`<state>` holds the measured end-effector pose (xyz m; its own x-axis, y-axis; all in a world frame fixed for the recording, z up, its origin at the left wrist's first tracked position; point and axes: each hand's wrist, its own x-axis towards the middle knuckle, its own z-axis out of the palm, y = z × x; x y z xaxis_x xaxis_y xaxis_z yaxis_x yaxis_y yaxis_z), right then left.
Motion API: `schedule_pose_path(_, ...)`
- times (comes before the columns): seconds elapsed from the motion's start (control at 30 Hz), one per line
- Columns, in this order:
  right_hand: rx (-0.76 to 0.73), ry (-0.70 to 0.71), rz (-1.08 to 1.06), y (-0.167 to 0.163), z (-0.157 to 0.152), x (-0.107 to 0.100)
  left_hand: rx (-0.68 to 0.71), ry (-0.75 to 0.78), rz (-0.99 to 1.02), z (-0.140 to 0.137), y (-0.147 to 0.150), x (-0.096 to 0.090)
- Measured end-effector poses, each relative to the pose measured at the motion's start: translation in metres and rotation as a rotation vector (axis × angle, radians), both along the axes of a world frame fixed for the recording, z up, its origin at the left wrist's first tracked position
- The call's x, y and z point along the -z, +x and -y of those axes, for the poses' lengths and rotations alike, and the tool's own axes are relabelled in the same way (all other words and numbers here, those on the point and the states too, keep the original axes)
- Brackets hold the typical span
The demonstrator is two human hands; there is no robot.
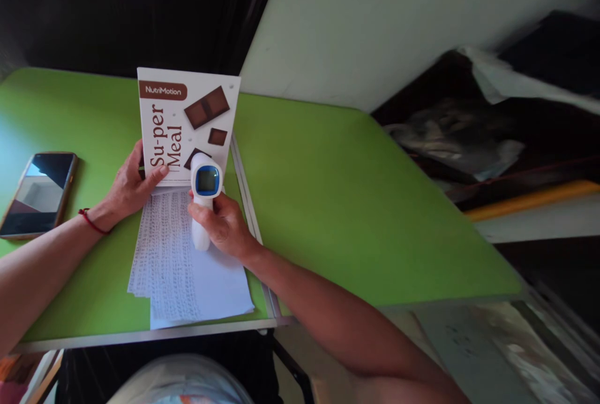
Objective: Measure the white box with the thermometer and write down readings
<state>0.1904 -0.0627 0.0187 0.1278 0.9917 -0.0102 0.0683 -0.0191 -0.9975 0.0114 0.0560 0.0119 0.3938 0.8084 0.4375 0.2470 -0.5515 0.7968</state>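
My left hand (134,179) grips the lower left corner of a white box (213,88) printed "NutriMotion Su-per Meal" with chocolate pieces, its thumb on the front face. The box is held upright, facing me. In my right hand (229,226) is a white infrared thermometer (201,229), its fingers wrapped around the handle. The thermometer's blue-rimmed screen faces me and its head overlaps the box's lower right part; whether the two touch I cannot tell. Beneath both hands lie papers (206,291) with rows of small dark writing on their left side.
A smartphone (40,194) lies face up at the left of the green table (347,216). A pale seam strip crosses the table right of the papers. Behind stand a dark panel (131,10) and a pale wall (375,22). Shelves with plastic-wrapped things (459,138) are at the right.
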Motion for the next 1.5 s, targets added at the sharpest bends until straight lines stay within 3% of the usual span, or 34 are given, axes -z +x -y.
schedule_pose_path(0.2,-0.039,0.090,0.035,0.015,0.004,-0.011,-0.047,-0.103,0.069,0.000,-0.001,0.003)
schedule_pose_path(0.4,0.196,0.253,0.388,0.063,-0.010,-0.019,-0.205,-0.056,0.182,-0.024,-0.007,0.022)
schedule_pose_path(0.5,0.298,0.092,0.659,0.086,-0.022,-0.012,-0.198,-0.064,0.247,-0.034,-0.008,0.029)
schedule_pose_path(0.6,0.307,-0.083,0.893,0.099,-0.029,-0.003,-0.173,-0.048,0.263,-0.037,-0.008,0.030)
schedule_pose_path(0.73,0.270,-0.124,1.054,0.106,-0.030,0.007,-0.191,-0.025,0.201,-0.036,-0.011,0.027)
schedule_pose_path(1.07,0.238,-0.222,1.110,0.107,-0.030,0.003,-0.252,-0.069,0.114,-0.032,-0.012,0.025)
schedule_pose_path(1.27,0.323,0.097,1.129,0.095,-0.015,-0.011,-0.248,-0.071,0.117,-0.029,-0.009,0.023)
schedule_pose_path(1.4,0.091,0.015,1.014,0.070,-0.009,-0.012,-0.226,-0.076,0.191,-0.034,-0.011,0.029)
schedule_pose_path(1.5,0.006,-0.057,1.027,0.054,-0.009,-0.006,-0.296,-0.048,0.212,-0.040,-0.015,0.034)
